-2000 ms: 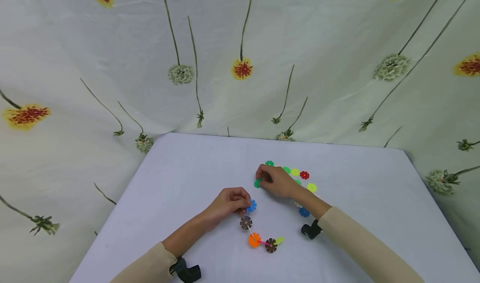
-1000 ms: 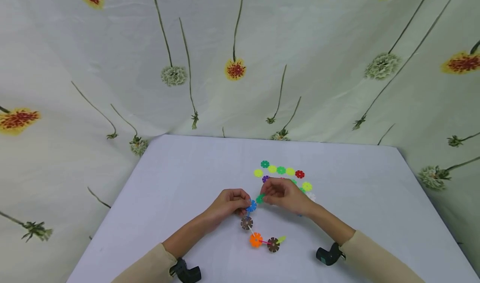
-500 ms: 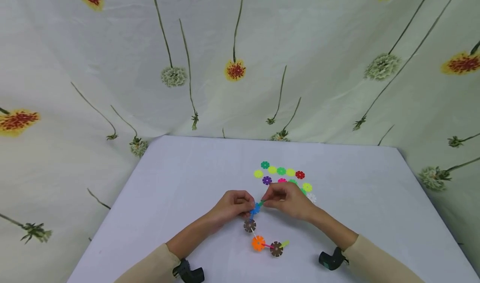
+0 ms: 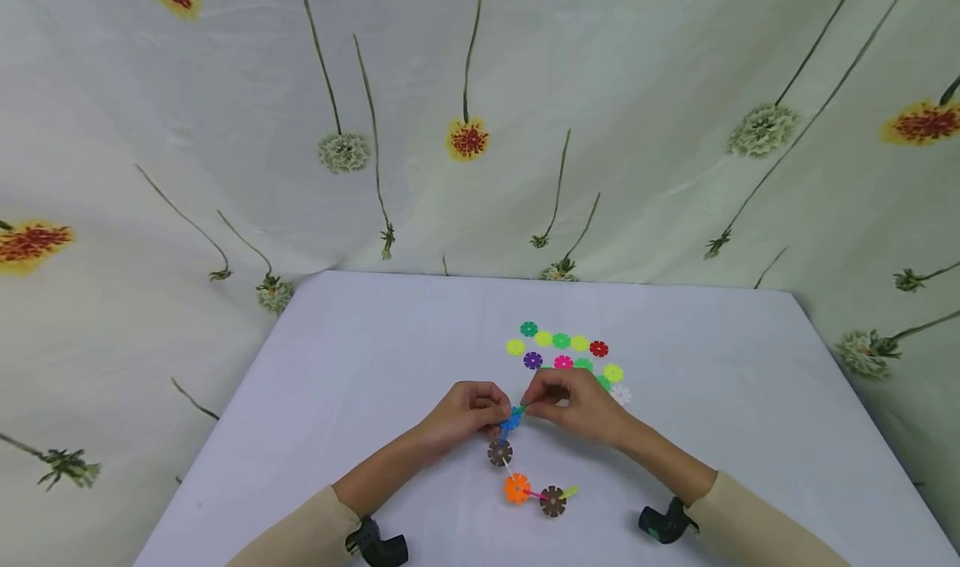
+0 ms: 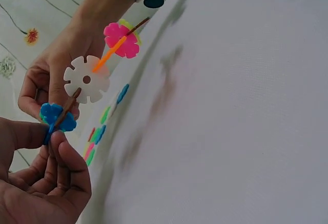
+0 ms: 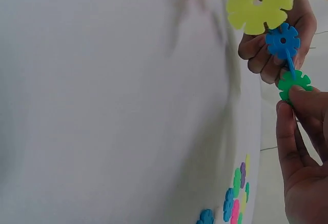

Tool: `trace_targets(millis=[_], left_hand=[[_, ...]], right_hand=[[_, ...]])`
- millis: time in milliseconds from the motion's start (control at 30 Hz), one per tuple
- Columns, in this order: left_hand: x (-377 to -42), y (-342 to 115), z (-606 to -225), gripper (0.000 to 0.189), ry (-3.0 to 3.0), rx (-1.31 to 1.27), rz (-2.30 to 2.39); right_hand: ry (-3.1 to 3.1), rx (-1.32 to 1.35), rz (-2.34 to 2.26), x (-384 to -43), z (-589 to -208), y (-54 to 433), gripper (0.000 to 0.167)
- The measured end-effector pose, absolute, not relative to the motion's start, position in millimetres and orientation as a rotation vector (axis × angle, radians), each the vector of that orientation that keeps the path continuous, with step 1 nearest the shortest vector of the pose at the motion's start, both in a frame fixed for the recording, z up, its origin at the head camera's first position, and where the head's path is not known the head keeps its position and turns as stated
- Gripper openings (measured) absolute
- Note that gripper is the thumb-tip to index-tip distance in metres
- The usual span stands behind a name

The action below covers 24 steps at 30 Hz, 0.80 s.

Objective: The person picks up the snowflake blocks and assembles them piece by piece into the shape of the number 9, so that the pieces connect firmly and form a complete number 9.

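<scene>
My left hand (image 4: 468,413) pinches a blue snowflake disc (image 4: 513,419) at the upper end of a chain of slotted plastic discs. Between thumb and fingers my right hand (image 4: 577,400) pinches a green disc (image 6: 294,83), whose edge meets the blue one. Whether their slots are fully engaged I cannot tell. From the blue discs the chain hangs down through a brown disc (image 4: 500,453), a white disc (image 5: 86,79), an orange disc (image 4: 517,489), a pink disc (image 5: 122,40) and another brown disc (image 4: 553,501) to a yellow-green disc (image 6: 259,6).
Beyond the hands, loose discs lie on the white table (image 4: 390,325), among them a red disc (image 4: 598,348), a purple disc (image 4: 533,360) and several green and yellow ones. My right hand partly covers this group. A flower-printed cloth (image 4: 420,175) hangs behind the table.
My right hand has brought the green disc from the loose group toward me, against the blue disc. My left hand has shifted slightly right with the chain. Little moves in the last half second.
</scene>
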<state>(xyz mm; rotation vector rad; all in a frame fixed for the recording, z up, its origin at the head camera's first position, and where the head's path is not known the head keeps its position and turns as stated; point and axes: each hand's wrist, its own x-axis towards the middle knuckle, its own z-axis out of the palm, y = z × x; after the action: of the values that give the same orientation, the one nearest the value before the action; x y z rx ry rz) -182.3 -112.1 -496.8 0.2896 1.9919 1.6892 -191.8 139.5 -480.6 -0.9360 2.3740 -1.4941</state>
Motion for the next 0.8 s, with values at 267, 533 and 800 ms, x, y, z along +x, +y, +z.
trace_targets(millis=[267, 533, 800], left_hand=[[-186.0, -122.4, -495.7, 0.021, 1.998, 0.267, 1.731], [-186.8, -131.0, -496.3, 0.021, 1.996, 0.245, 1.738], [-181.2, -139.5, -498.1, 0.021, 1.99, 0.242, 1.746]], right_hand=[[2.402, -1.033, -1.421, -203.0, -476.7, 130.9, 0.016], [2.444, -1.022, -1.351, -219.7, -475.2, 130.9, 0.016], [2.584, -1.027, -1.178, -245.8, -483.3, 126.4, 0.018]])
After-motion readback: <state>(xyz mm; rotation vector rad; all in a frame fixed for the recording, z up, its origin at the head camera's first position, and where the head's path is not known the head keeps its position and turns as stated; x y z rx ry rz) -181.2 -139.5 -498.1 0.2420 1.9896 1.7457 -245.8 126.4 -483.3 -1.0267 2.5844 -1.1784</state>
